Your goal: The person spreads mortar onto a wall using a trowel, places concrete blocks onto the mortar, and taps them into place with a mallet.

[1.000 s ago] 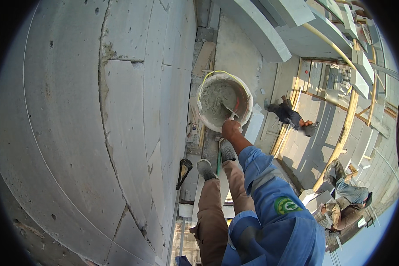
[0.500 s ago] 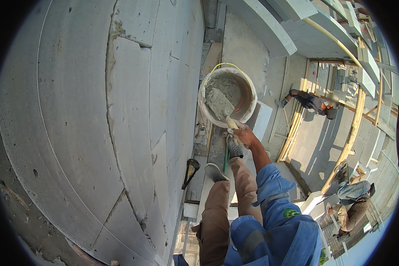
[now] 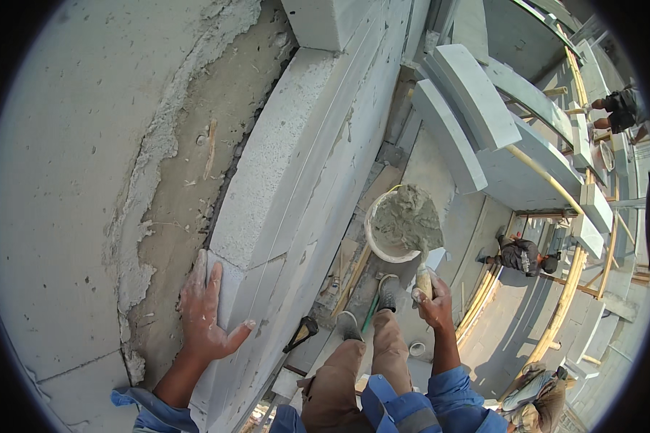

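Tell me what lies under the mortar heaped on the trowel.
A pale bucket shows beneath the mortar, its rim visible at the left. The mortar covers the blade of the trowel and much of the bucket's inside, so its fill level cannot be told.

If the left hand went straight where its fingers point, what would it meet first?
The left hand would probably meet the pitted pale block just ahead, though depth is unclear, so it might skim over the top.

Trowel (image 3: 422,283) raised, left hand (image 3: 206,319) — now on wall (image 3: 271,166)
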The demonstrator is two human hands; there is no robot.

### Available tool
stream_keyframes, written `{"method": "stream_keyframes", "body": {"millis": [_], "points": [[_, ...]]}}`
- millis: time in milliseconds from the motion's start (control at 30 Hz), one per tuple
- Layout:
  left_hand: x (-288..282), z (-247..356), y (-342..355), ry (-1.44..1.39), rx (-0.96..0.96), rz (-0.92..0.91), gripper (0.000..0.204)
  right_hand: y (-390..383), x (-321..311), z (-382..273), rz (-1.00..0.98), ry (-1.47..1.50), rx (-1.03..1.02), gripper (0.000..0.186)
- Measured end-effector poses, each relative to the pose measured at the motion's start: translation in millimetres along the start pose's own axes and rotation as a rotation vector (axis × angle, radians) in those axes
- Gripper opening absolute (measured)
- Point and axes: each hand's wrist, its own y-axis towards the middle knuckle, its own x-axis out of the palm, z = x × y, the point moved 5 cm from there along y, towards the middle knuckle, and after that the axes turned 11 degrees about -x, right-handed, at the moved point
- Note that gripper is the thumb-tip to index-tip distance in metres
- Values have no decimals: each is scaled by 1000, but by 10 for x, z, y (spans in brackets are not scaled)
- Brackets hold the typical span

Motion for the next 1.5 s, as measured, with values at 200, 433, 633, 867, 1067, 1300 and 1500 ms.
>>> {"method": "stream_keyframes", "body": {"millis": [200,433,633,867,1067,1300,1500], "points": [[-139,-22,-16,-45,-108,-2,96,1034,746,-1890,47,-542,-711,44],[-114,57,63,-93,-117,23,95,2303,1134,-1733,172,-796,-1020,43],[-151,-15,-89,-90,-156,-2,94,1692,765,-1222,161,-1000,-851,45],[-185,-38,-72,-126,-150,19,95,1701,770,-2645,-32,-1079,-853,53],[-159,-27,-40,-137,-148,38,93,1789,1169,-3320,-230,-1494,-599,39],[-172,-13,-81,-165,-110,80,91,1367,1518,-3145,-283,-1402,-643,39],[-124,-35,-115,-163,-71,120,90,817,1712,-2795,-263,-1299,-563,54]]}}
